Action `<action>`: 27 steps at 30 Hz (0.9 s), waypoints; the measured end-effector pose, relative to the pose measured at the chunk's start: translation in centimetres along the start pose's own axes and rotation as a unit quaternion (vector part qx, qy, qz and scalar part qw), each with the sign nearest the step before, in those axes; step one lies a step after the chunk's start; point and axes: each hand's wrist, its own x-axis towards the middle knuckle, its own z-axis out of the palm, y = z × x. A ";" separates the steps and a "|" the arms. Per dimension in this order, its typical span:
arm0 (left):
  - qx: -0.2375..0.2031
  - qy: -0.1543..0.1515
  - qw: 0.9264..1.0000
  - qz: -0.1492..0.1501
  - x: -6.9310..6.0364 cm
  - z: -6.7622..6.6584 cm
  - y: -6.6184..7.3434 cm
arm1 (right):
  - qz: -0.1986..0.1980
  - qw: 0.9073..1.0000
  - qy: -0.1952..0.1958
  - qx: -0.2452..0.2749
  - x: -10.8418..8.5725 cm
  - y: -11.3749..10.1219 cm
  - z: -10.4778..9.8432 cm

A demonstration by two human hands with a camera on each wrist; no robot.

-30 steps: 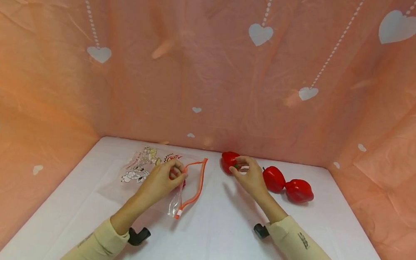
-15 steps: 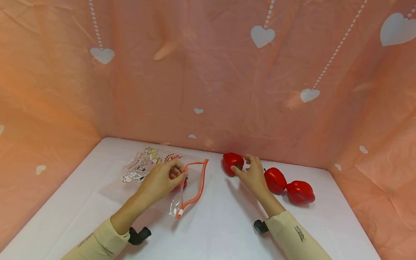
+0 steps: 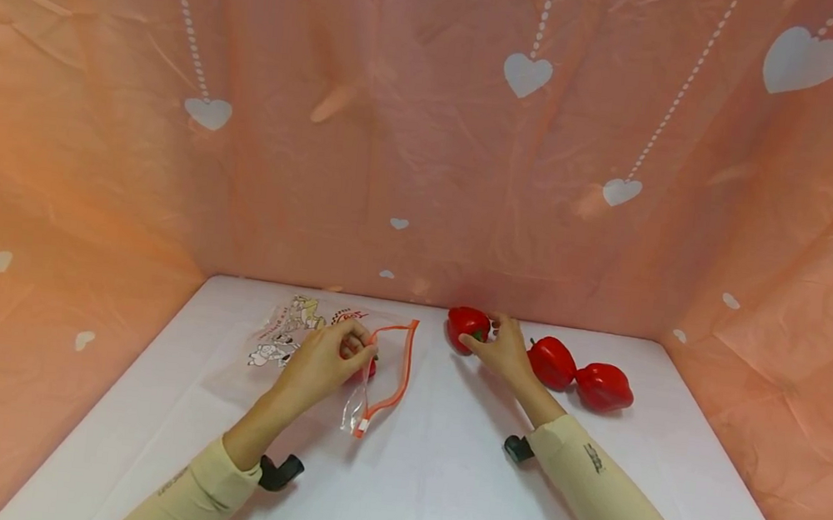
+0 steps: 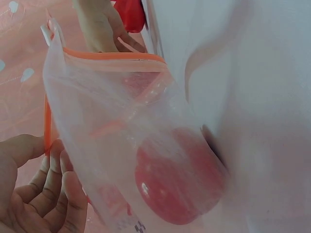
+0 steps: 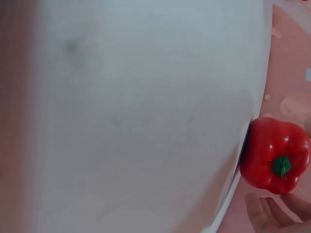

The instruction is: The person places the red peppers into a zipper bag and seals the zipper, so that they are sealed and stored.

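Note:
My left hand point(image 3: 320, 359) pinches the orange-edged rim of a clear printed zip bag point(image 3: 225, 375), whose mouth gapes to the right. Through the film, the left wrist view shows a red pepper point(image 4: 170, 179) inside; my left fingers partly cover it in the head view. At the back of the table, my right hand point(image 3: 509, 354) is beside another red pepper point(image 3: 465, 325), thumb near its green stem and fingers at its right side. That pepper point(image 5: 272, 150) rests on the white surface in the right wrist view, fingertips close below it; contact is unclear.
Two more red peppers point(image 3: 552, 363) point(image 3: 603, 387) lie touching just right of my right hand. A peach cloth with white hearts point(image 3: 425, 169) rises behind the white table point(image 3: 433, 479) and along both sides.
My right hand and forearm have shifted slightly, with the thumb a little lower beside the pepper. My left hand keeps its pinch on the bag. The head view has moved a little.

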 end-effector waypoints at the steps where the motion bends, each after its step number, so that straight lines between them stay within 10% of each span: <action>1: 0.000 0.000 1.000 0.000 0.0 0.0 0.0 | 0.001 1.000 -0.001 0.000 0.0 0.0 0.0; 27: 0.005 0.003 1.000 0.008 0.0 0.1 -0.1 | 0.039 0.999 -0.028 -0.001 0.2 0.0 0.2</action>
